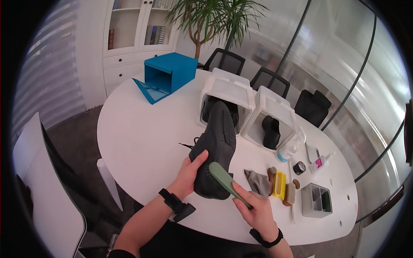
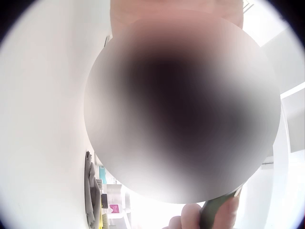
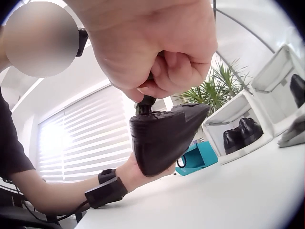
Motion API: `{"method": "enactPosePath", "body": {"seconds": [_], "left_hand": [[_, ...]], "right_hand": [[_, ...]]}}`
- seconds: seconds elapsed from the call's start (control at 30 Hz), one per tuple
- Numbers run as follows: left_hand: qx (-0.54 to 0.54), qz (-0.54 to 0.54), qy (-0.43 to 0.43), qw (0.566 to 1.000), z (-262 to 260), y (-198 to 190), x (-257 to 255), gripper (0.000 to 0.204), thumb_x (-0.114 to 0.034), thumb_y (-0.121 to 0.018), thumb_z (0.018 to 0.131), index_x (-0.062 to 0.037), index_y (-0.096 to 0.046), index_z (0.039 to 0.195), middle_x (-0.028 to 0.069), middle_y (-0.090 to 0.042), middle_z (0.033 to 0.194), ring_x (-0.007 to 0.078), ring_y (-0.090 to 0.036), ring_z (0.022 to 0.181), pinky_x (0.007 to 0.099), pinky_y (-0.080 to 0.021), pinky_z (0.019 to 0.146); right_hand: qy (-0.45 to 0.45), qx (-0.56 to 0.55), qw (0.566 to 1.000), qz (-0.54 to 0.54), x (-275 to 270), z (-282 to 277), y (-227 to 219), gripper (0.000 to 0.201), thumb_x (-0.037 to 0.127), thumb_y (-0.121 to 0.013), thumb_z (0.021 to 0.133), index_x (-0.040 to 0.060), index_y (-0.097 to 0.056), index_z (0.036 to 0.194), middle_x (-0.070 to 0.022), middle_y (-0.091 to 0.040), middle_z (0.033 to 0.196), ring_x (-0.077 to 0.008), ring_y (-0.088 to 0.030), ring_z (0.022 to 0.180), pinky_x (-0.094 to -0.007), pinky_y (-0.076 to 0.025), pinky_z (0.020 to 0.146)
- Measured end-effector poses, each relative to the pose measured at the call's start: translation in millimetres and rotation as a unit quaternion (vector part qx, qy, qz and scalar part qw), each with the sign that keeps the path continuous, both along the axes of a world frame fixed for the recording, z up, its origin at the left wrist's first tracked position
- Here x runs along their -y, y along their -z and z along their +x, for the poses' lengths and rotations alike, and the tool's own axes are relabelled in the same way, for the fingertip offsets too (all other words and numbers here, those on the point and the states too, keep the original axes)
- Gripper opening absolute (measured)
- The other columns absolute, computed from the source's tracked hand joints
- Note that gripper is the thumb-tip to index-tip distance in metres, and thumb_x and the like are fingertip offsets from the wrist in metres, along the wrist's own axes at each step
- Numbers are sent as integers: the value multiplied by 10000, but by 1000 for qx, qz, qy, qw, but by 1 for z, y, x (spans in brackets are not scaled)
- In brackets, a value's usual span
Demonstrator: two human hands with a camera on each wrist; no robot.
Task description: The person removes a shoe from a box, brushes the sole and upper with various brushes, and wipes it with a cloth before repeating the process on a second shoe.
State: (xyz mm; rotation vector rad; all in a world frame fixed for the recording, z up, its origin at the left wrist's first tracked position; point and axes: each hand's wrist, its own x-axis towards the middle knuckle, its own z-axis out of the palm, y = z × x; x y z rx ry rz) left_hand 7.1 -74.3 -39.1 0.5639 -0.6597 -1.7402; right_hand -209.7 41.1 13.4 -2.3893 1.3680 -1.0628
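In the head view a black shoe (image 1: 215,142) is held above the table's near edge, sole turned up and laces hanging at its left. My left hand (image 1: 189,174) grips it by the side near the heel, thumb on the sole. My right hand (image 1: 257,213) holds a green brush (image 1: 223,177) by its handle, the brush head against the heel part of the sole. From the right wrist view, the right hand (image 3: 162,52) is curled round the handle above the shoe (image 3: 162,138). A blurred round patch hides most of the left wrist view.
A blue box (image 1: 183,71) lies open at the back of the white table (image 1: 133,129). Two white boxes with black shoes stand behind the held shoe. To the right are a grey cloth (image 1: 258,182), several brushes, a spray bottle (image 1: 288,148), a pump bottle (image 1: 322,162) and a divided container (image 1: 317,201).
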Motion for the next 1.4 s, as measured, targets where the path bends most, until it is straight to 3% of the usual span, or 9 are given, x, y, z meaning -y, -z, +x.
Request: {"method": "enactPosePath", "body": {"seconds": [0.2,0.37,0.5,0.7,0.83,0.9,1.0,1.2,1.4], "left_hand": [[-2,-3,13,1000,1,3,1,448,-355,-657,1044,-34,-629,1355,87,-714,1253,185,-708,1089,349,-590,929],[-98,30,85,991,4,1,3,601,-452,-638,1034,15,-564,1405,132,-694,1287,218,-702,1128,354,-578,971],[-40,12,119,992,7,3,0,620,-454,-628,1038,20,-541,1429,152,-688,1293,220,-702,1123,354,-575,976],[-19,-17,160,987,7,1,-8,601,-434,-642,1029,-10,-538,1442,134,-687,1308,228,-696,1140,374,-569,993],[-1,-15,175,984,7,7,-8,552,-371,-665,1032,12,-555,1413,135,-718,1235,197,-732,1054,334,-610,914],[4,-12,178,984,9,4,-11,529,-357,-661,1036,14,-565,1400,133,-723,1224,198,-739,1030,338,-617,902],[-38,-13,187,982,8,-2,-17,527,-358,-657,1037,14,-566,1397,137,-725,1216,198,-742,1017,341,-620,894],[-53,-16,200,978,10,0,-14,555,-366,-656,1033,10,-543,1425,136,-729,1204,204,-748,1001,335,-623,875],[-63,-29,153,986,7,3,-11,584,-388,-637,1040,8,-520,1452,158,-686,1301,239,-713,1118,384,-595,968]], "right_hand": [[60,-48,996,-40,-1,-11,12,520,135,-798,896,202,-689,1400,-44,-540,629,-206,-551,507,-340,-465,513],[3,3,999,-37,-10,-21,18,522,121,-816,870,222,-710,1370,-32,-516,627,-196,-528,491,-341,-453,485],[-31,-35,998,-48,-1,-29,3,520,131,-827,857,239,-719,1354,-23,-505,631,-190,-519,487,-336,-452,474],[19,-99,975,-197,33,-45,-14,539,169,-841,838,275,-724,1354,-9,-493,636,-174,-501,478,-320,-429,454],[67,-57,981,-173,41,-39,-34,497,182,-830,859,259,-734,1341,-35,-484,601,-198,-497,481,-338,-448,483],[85,-51,985,-139,49,-41,-40,478,151,-803,891,205,-721,1358,-76,-592,653,-197,-587,542,-321,-502,563],[86,146,982,-88,68,-39,-41,437,102,-722,976,115,-666,1409,-153,-779,971,-105,-668,726,-280,-539,697],[201,168,965,-29,65,-32,-37,422,134,-696,1006,118,-655,1426,-119,-792,1020,-70,-634,780,-249,-532,729],[158,185,969,-51,53,-37,-9,430,156,-705,1009,123,-648,1434,-127,-785,1046,-69,-643,823,-243,-532,766]]}}
